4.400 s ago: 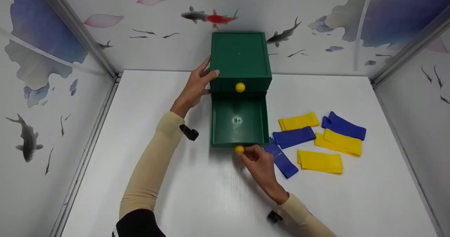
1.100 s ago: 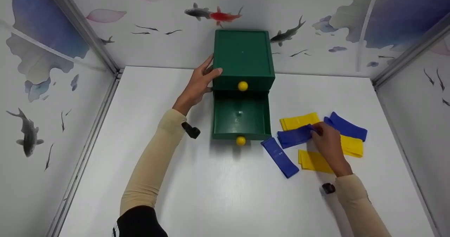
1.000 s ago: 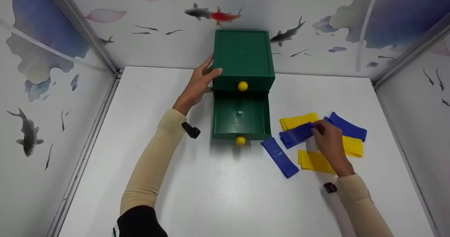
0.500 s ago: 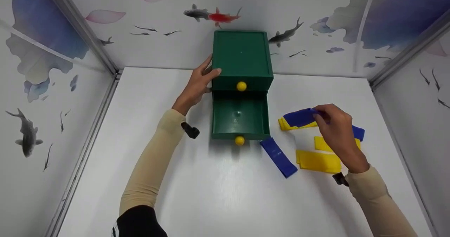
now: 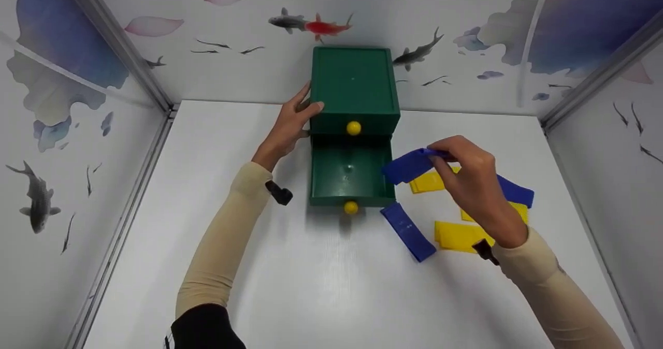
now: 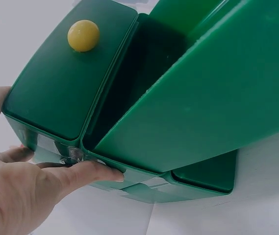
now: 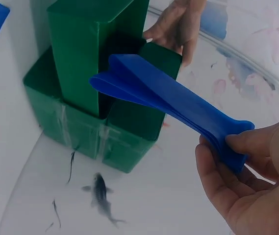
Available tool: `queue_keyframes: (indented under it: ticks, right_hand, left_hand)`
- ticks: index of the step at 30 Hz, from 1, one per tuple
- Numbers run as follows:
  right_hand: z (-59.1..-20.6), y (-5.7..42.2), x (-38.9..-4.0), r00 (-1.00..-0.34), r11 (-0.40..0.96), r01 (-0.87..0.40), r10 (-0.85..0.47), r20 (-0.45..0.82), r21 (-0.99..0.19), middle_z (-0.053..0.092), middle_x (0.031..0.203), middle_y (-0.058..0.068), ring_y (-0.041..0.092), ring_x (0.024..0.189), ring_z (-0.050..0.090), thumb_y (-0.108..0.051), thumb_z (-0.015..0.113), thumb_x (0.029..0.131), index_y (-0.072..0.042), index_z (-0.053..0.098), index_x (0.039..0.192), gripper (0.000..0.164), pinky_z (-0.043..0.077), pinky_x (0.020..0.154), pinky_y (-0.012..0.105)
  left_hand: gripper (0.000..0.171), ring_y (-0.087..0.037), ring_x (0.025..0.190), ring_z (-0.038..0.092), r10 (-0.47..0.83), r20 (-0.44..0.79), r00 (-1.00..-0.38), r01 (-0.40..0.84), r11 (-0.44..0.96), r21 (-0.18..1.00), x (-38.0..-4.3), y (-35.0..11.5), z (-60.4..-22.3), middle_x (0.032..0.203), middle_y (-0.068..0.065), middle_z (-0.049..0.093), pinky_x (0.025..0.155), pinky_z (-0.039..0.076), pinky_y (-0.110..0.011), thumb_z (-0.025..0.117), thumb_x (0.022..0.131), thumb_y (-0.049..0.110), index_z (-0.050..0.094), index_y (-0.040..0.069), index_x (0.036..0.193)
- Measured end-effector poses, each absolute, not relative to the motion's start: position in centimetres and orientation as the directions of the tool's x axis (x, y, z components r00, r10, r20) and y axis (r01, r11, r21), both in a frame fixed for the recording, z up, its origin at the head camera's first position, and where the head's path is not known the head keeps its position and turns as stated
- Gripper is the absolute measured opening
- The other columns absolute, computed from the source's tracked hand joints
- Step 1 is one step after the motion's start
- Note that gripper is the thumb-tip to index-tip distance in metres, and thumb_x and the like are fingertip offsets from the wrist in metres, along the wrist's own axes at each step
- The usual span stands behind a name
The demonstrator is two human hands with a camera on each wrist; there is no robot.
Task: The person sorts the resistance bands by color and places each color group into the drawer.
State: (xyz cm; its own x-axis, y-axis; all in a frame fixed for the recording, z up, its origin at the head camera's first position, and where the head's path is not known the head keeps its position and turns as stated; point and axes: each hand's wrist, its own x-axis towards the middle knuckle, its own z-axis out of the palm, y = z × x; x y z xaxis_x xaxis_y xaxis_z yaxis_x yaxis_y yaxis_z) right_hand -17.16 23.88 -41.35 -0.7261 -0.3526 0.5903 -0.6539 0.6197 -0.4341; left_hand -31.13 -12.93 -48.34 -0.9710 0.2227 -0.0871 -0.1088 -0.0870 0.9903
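Note:
Pinched between thumb and fingers of my right hand (image 5: 469, 183) is a folded blue resistance band (image 5: 409, 166). It is off the table, its free end at the right wall of the pulled-out drawer (image 5: 353, 201). In the right wrist view the blue band (image 7: 173, 98) fans into loops at its far end. The drawer's visible floor is bare; it has a yellow knob. It juts from a green drawer cabinet (image 5: 355, 82). My left hand (image 5: 287, 126) lies spread against the cabinet's left side, thumb on the top edge. In the left wrist view, the left fingers (image 6: 88, 174) press its side.
Another blue band (image 5: 409, 232) lies by the drawer's front right corner. Further right are yellow bands (image 5: 461, 236) and a blue band (image 5: 515, 191), partly behind my right hand. A patterned wall (image 5: 233, 74) stands directly behind the cabinet.
My right hand has let go of the drawer knob, picked a blue band off the table, and carried it up and left to the drawer. My left hand stays on the cabinet.

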Motion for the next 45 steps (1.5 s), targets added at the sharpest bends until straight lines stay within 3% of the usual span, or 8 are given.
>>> queue_keyframes:
  ticks: [5,12,19,25,35,45]
  right_hand:
    - [-41.0,20.5,-17.3,-0.702,0.552,-0.702,-0.430,0.567,-0.450,0.076,0.110,0.014,0.026,0.099,0.076,0.013,0.076,0.097,0.002,0.075,0.115,0.021,0.053,0.096,0.012]
    - [-40.7,16.4,-17.3,-0.659,0.468,-0.752,-0.531,0.533,-0.464,0.075,0.114,0.013,0.024,0.106,0.076,0.009,0.076,0.099,0.000,0.074,0.118,0.021,0.065,0.092,0.035]
    - [-42.0,13.3,-18.7,-0.632,0.402,-0.770,-0.583,0.510,-0.496,0.075,0.114,0.012,0.025,0.108,0.075,0.004,0.076,0.101,-0.002,0.075,0.117,0.017,0.064,0.098,0.039]
    - [-44.8,11.9,-21.3,-0.664,0.383,-0.728,-0.600,0.447,-0.568,0.077,0.114,0.013,0.025,0.106,0.075,0.002,0.075,0.104,0.000,0.076,0.118,0.014,0.064,0.098,0.040]
    - [-48.9,11.6,-24.7,-0.786,0.457,-0.583,-0.526,0.325,-0.672,0.078,0.121,0.013,0.027,0.108,0.075,0.000,0.071,0.106,0.000,0.077,0.121,0.016,0.062,0.103,0.043]
    - [-49.6,11.2,-25.1,-0.790,0.499,-0.598,-0.500,0.355,-0.627,0.076,0.129,0.014,0.029,0.120,0.074,-0.004,0.072,0.107,0.000,0.074,0.129,0.023,0.056,0.112,0.046]
  left_hand:
    - [0.084,-0.032,0.163,0.036,0.214,-0.090,-0.973,-0.109,-0.079,0.991,-31.1,-13.2,-48.3,0.182,-0.008,0.025,0.119,0.036,-0.077,0.071,0.108,0.042,0.024,0.033,0.177]
    - [0.084,-0.031,0.164,0.033,0.218,-0.085,-0.972,-0.102,-0.068,0.992,-31.1,-13.3,-48.4,0.183,-0.007,0.024,0.119,0.035,-0.078,0.070,0.109,0.042,0.023,0.033,0.178]
    - [0.085,-0.030,0.166,0.030,0.226,-0.064,-0.972,-0.084,-0.080,0.993,-31.1,-13.2,-48.5,0.183,-0.008,0.023,0.120,0.035,-0.077,0.070,0.108,0.041,0.023,0.032,0.178]
    - [0.084,-0.029,0.166,0.029,0.216,-0.076,-0.973,-0.093,-0.069,0.993,-31.1,-13.1,-48.4,0.182,-0.008,0.024,0.119,0.035,-0.078,0.072,0.107,0.043,0.025,0.033,0.177]
    - [0.084,-0.031,0.163,0.036,0.227,-0.075,-0.971,-0.089,-0.049,0.995,-31.0,-13.1,-48.4,0.181,-0.009,0.028,0.120,0.039,-0.072,0.070,0.108,0.045,0.024,0.034,0.177]
    - [0.084,-0.031,0.164,0.035,0.222,-0.064,-0.973,-0.077,-0.050,0.996,-30.9,-13.2,-48.5,0.181,-0.010,0.027,0.119,0.039,-0.074,0.070,0.108,0.045,0.024,0.034,0.177]
